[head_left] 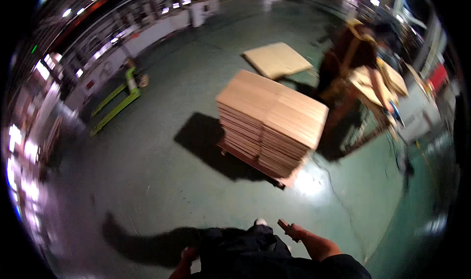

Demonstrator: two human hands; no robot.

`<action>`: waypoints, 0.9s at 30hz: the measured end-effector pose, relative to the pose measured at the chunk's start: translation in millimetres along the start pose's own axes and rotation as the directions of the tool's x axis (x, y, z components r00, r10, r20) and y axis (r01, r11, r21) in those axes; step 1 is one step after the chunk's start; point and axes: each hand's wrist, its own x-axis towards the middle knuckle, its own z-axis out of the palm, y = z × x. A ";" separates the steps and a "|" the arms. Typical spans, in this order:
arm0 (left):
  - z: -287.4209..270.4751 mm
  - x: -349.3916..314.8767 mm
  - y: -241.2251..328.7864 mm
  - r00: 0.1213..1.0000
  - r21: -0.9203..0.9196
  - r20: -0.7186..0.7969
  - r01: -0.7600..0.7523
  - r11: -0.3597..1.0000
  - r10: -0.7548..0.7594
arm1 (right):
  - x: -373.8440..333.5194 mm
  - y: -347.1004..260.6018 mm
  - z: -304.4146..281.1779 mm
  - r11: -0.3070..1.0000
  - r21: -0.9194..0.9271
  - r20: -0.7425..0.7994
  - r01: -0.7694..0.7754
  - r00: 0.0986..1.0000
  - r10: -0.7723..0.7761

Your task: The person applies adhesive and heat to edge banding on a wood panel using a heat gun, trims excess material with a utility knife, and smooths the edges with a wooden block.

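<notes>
My right hand (294,232) is out in front of my body at the lower edge, closed round a small brown block-like piece (283,224) that sticks out past the fingers. Low beside my dark clothing hangs my left hand (189,253); it is dim and blurred, so its fingers cannot be made out. Ahead of both hands, and apart from them, a tall double stack of flat brown boards (272,100) rests on a low wheeled platform (245,162).
Behind the stack, a pale flat panel (277,59) lies low. At right, a bent-over person (351,53) works with a blue tool (395,113) at a bench carrying pale boards (365,84). A cable (338,193) crosses the green floor. A lime-green pallet jack (117,113) stands left.
</notes>
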 end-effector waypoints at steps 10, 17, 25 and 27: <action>-122.9 176.5 194.6 0.981 -0.092 0.127 0.160 0.983 -0.147 | 303.7 -259.1 -287.2 0.770 -0.277 -0.197 0.574 0.751 -0.630; -392.8 380.7 396.7 0.875 0.737 0.250 -0.449 0.505 0.414 | 315.8 -553.1 -435.1 0.810 0.528 -0.198 0.256 0.964 -0.176; -595.2 424.1 892.3 0.746 -0.453 -0.492 -0.660 0.600 0.449 | 522.2 -597.0 -567.2 0.165 0.970 -0.152 0.179 0.974 -0.166; -590.4 453.8 938.8 0.683 -0.347 -0.454 -0.727 0.592 0.573 | 570.3 -594.5 -613.8 -0.032 0.988 -0.155 0.152 0.941 -0.302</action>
